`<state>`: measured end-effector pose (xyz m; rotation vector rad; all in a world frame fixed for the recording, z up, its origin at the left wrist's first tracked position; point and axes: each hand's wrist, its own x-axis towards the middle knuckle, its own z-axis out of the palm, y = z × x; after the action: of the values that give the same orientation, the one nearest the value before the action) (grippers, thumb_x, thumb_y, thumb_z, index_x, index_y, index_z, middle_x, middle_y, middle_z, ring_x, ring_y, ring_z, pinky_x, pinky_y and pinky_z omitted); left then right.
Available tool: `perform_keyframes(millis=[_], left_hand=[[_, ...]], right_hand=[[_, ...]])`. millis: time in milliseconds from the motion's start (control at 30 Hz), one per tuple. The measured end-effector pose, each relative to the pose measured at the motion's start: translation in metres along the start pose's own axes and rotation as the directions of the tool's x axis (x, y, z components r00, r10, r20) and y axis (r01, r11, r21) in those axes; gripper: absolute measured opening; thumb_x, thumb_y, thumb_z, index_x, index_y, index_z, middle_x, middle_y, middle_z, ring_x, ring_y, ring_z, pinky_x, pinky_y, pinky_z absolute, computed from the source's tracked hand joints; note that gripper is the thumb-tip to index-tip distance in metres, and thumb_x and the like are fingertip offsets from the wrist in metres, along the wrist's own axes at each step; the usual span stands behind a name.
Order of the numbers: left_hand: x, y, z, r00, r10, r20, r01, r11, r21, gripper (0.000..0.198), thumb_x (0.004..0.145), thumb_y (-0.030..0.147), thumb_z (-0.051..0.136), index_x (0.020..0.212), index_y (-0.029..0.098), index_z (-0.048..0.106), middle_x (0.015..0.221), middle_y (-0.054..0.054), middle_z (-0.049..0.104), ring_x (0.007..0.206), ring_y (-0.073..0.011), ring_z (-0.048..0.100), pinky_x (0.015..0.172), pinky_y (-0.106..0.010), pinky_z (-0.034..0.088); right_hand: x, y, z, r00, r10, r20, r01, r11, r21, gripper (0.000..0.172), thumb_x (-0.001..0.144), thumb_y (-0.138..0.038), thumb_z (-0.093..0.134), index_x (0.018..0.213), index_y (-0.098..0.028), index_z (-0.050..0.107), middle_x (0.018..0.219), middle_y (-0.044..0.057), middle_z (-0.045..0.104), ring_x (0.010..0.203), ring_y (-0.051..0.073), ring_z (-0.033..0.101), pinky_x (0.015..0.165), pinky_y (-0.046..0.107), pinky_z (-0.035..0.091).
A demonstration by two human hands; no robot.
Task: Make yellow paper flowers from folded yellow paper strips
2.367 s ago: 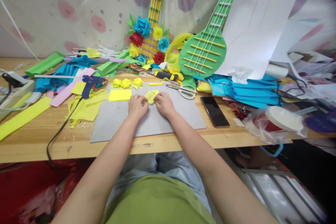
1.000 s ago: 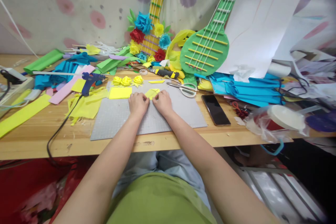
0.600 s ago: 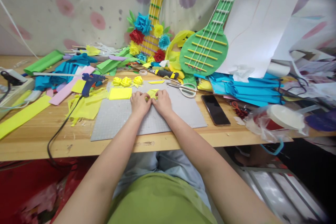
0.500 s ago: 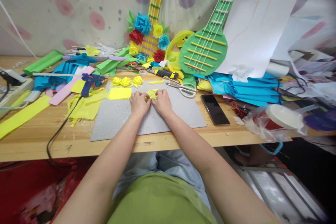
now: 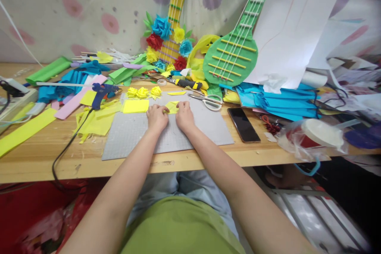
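Centrally, we had the folded yellow paper (image 5: 172, 106) between both hands, over the grey cutting mat (image 5: 127, 135). With the left hand (image 5: 157, 117), thumb and forefinger bent together, we gripped the paper at its left edge. With the right hand (image 5: 184, 116), fingers curled inward, we touched its right side; the back of that hand hid most of the fingers, so we could not tell whether they pinched the paper or only pressed on it.

Just to the left of the left hand, we had a flat yellow rectangle (image 5: 135, 106). Beyond that hand, we had the yellow paper flowers (image 5: 142, 93) in a row; beyond the gap between both hands, a narrow yellow strip (image 5: 176, 93). Beyond and to the right of the right hand, we had the scissors (image 5: 205, 100), handles pointing right. Farther right of that hand, beside the mat, we had the phone (image 5: 243, 124), screen dark, on the wooden table (image 5: 89, 162). Well to the left of the left hand, we had the blue glue gun (image 5: 99, 94). Farthest beyond both hands, we saw the green stringed model (image 5: 230, 59), tilted to the right.
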<state>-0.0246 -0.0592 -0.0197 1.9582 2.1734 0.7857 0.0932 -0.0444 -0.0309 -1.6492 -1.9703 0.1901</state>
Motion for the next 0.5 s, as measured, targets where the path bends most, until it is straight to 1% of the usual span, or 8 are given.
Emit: perform_keyframes(millis=[67, 133, 200, 267, 400, 500], left_hand=[[0.0003, -0.0003, -0.0005, 1.000, -0.002, 0.007, 0.002, 1.000, -0.005, 0.028, 0.074, 0.015, 0.045, 0.084, 0.027, 0.069, 0.094, -0.008, 0.057, 0.099, -0.0248, 0.045, 0.087, -0.038, 0.034], [0.0007, -0.0003, -0.0007, 1.000, -0.007, 0.013, 0.007, 1.000, -0.004, 0.027, 0.075, 0.017, 0.046, 0.084, 0.027, 0.069, 0.095, -0.007, 0.058, 0.100, -0.0249, 0.045, 0.088, -0.038, 0.034], [0.0011, -0.0002, -0.0003, 1.000, -0.016, 0.013, 0.016, 1.000, -0.001, 0.025, 0.075, 0.019, 0.046, 0.084, 0.026, 0.069, 0.095, -0.007, 0.058, 0.100, -0.0252, 0.045, 0.088, -0.038, 0.034], [0.0015, -0.0002, 0.0006, 1.000, -0.020, 0.007, 0.020, 1.000, -0.003, 0.025, 0.076, 0.022, 0.046, 0.083, 0.026, 0.069, 0.096, -0.007, 0.059, 0.100, -0.0259, 0.045, 0.088, -0.039, 0.034], [0.0021, -0.0004, 0.0018, 1.000, -0.015, -0.013, 0.015, 1.000, -0.013, 0.025, 0.077, 0.027, 0.045, 0.082, 0.025, 0.070, 0.095, -0.008, 0.059, 0.099, -0.0273, 0.046, 0.088, -0.041, 0.035], [0.0017, -0.0004, 0.0009, 1.000, -0.020, -0.009, 0.020, 1.000, -0.022, 0.024, 0.076, 0.026, 0.046, 0.081, 0.025, 0.070, 0.094, -0.008, 0.059, 0.099, -0.0278, 0.046, 0.087, -0.041, 0.035]], right_hand=[[-0.0001, 0.0002, 0.0009, 1.000, -0.002, -0.013, 0.002, 1.000, 0.009, 0.026, 0.079, -0.010, 0.037, 0.101, -0.015, 0.049, 0.103, 0.011, 0.045, 0.086, 0.019, 0.049, 0.075, 0.031, 0.041], [-0.0005, -0.0008, 0.0015, 1.000, -0.011, -0.027, 0.011, 1.000, 0.006, 0.022, 0.080, -0.020, 0.044, 0.101, -0.016, 0.049, 0.102, 0.011, 0.045, 0.088, 0.020, 0.049, 0.076, 0.031, 0.041], [-0.0011, -0.0025, 0.0016, 0.999, -0.023, -0.033, 0.022, 1.000, -0.014, 0.026, 0.079, -0.030, 0.050, 0.101, -0.016, 0.048, 0.101, 0.010, 0.045, 0.090, 0.021, 0.049, 0.077, 0.032, 0.041], [-0.0017, -0.0041, 0.0008, 0.999, -0.025, -0.025, 0.024, 0.999, -0.030, 0.029, 0.078, -0.032, 0.052, 0.101, -0.015, 0.047, 0.101, 0.011, 0.045, 0.092, 0.021, 0.049, 0.078, 0.032, 0.041], [-0.0021, -0.0043, -0.0022, 1.000, -0.012, -0.006, 0.012, 1.000, -0.014, 0.026, 0.077, -0.021, 0.049, 0.103, -0.015, 0.047, 0.104, 0.011, 0.045, 0.090, 0.021, 0.050, 0.078, 0.032, 0.041], [-0.0016, -0.0018, -0.0024, 1.000, 0.002, -0.002, -0.002, 1.000, 0.012, 0.027, 0.077, -0.012, 0.042, 0.104, -0.016, 0.048, 0.105, 0.011, 0.044, 0.086, 0.020, 0.050, 0.075, 0.032, 0.041]])
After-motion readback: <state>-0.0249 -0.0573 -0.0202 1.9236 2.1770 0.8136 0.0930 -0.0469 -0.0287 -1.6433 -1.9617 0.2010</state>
